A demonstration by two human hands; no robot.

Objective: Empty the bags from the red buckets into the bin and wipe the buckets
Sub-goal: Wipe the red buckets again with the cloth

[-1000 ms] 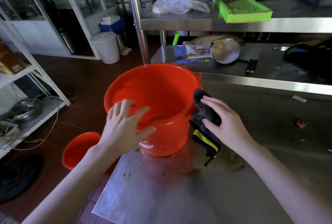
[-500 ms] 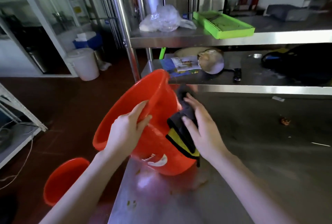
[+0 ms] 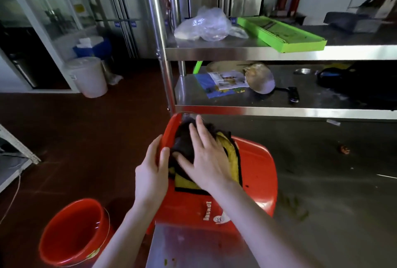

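Note:
A red bucket [image 3: 255, 181] lies tipped on its side on the steel table [image 3: 335, 214], its mouth facing left. My left hand [image 3: 151, 173] grips the bucket's rim, thumb on the outside. A black and yellow cloth [image 3: 228, 149] is spread on the bucket's wall. My right hand [image 3: 206, 156] presses flat on the cloth with fingers spread. A second red bucket [image 3: 73, 233] stands upright on the floor at the lower left, with no bag visible inside.
A steel shelf unit [image 3: 279, 53] rises behind the table, holding a clear plastic bag [image 3: 206, 25], a green tray [image 3: 283, 33], papers and a pan [image 3: 260, 78]. A white lidded bin [image 3: 88, 76] stands on the brown floor at left. Food scraps dot the table.
The bucket went from upright to fully tipped on its side. My left hand took hold of its rim. My right hand moved the cloth up onto the bucket's wall and flattened on it.

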